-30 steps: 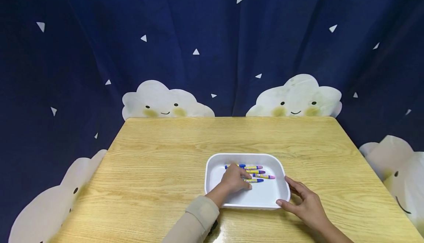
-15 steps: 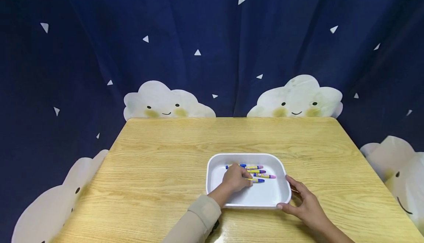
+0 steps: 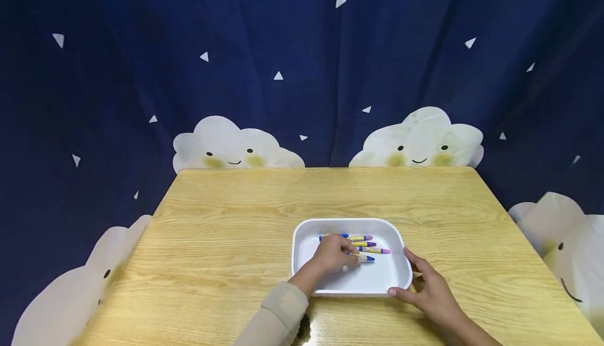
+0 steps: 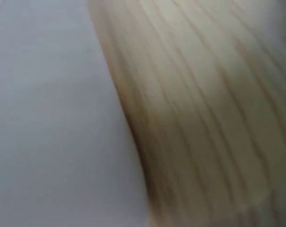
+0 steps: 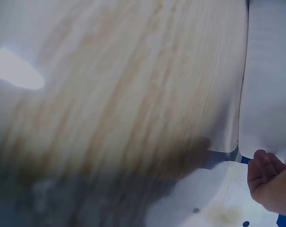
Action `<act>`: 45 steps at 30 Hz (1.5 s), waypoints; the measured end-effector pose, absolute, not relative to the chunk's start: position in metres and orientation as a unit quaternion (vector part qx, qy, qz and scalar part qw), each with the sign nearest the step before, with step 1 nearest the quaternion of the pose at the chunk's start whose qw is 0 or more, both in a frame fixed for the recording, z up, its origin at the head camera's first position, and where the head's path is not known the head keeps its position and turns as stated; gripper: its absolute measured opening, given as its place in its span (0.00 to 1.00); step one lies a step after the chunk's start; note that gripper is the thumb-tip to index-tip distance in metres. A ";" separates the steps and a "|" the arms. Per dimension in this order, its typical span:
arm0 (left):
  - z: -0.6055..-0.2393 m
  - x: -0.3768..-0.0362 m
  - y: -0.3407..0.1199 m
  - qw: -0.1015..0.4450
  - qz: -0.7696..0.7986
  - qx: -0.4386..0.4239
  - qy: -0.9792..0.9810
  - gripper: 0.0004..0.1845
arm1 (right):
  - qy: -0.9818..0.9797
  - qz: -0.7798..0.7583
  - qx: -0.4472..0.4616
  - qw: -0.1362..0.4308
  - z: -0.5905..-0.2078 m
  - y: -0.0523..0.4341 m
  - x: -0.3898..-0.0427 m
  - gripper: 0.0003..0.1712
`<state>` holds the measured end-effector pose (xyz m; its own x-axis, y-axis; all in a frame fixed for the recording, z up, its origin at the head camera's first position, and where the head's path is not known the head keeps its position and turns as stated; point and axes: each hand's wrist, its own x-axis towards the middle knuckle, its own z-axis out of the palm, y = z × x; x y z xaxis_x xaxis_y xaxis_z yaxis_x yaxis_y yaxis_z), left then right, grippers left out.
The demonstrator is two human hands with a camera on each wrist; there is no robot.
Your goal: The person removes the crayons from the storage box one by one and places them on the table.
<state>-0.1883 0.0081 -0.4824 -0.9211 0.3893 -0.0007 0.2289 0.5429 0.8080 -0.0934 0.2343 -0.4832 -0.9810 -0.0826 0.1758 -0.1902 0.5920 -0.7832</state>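
Note:
A white rectangular tray stands on the wooden table, with several crayons in yellow-and-blue wrappers inside it. My left hand reaches in over the tray's near left side and pinches a blue crayon between thumb and fingers; its tip points right. Just beyond lie a pink crayon, a purple crayon and a paler pink one, while another blue crayon is partly behind the hand. My right hand holds the tray's right end, thumb at the near corner. The right wrist view shows its curled fingers against the tray wall.
The wooden table extends left, right and beyond the tray. Behind it hangs a dark blue curtain with white triangles and smiling clouds. A small black object shows partly beside the left sleeve.
My left thumb and fingers have closed on the nearest blue crayon, and its tip has tilted slightly toward me. The right hand keeps its hold on the tray.

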 end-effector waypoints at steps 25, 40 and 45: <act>-0.450 -0.175 -0.024 0.024 0.504 0.198 0.840 0.04 | -0.912 0.398 0.074 0.071 -0.479 0.232 -0.094 0.58; -0.446 -0.166 -0.069 -0.018 0.512 0.208 0.833 0.05 | -0.919 0.385 0.071 0.051 -0.472 0.232 -0.100 0.58; -0.446 -0.164 -0.078 -0.023 0.512 0.202 0.834 0.05 | -0.922 0.380 0.069 0.034 -0.472 0.232 -0.100 0.58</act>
<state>-0.1636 -0.0780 -0.4457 -0.9176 0.3127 0.2455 0.3603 0.3935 0.8458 -0.1003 0.2315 -0.4717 -0.9882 -0.1006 0.1156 -0.1528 0.7022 -0.6954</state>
